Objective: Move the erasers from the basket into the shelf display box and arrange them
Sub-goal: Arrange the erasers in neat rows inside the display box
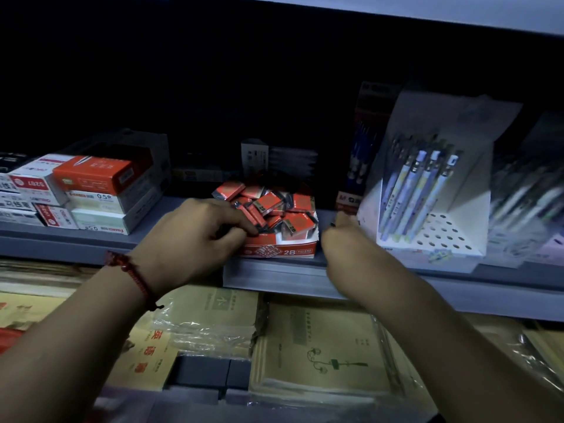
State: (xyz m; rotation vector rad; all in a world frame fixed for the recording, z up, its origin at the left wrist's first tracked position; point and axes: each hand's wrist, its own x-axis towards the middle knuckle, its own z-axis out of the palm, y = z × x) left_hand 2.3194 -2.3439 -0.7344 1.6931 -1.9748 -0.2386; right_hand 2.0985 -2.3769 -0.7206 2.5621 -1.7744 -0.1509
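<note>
A dim shop shelf of smooth grey metal (91, 242) runs across the middle of the frame, black shadow above it. At centre stands the shallow red and white cardboard display box (280, 250) with a torn-looking serrated rim. "2B" is printed on its front beside a square red pattern. The small, flat, square erasers (268, 204) are heaped loosely in it at all angles. They wear glossy red sleeves with dark ends, and several show "2B" on a pale strip.

The left hand (195, 236) comes in from the lower left. Its fingers are curled, and thumb and forefinger pinch erasers at the box's near-left corner. A knotted red cord bracelet (134, 274) circles that wrist. The right hand (345, 242) hovers just right of the box, seen from the back and smeared by motion. Whether it is open or closed cannot be told.

At the left, stacked rectangular cardboard cartons (100, 190) in red, white and pale green carry "0.5". At the right, a white folded-card pen stand (451, 239) with a perforated base holds slim pastel pens (418, 190) leaning back. Along the bottom of the frame lie brown kraft-paper notebooks (329, 346) under crinkled clear plastic. They bear Chinese characters too small to read.
</note>
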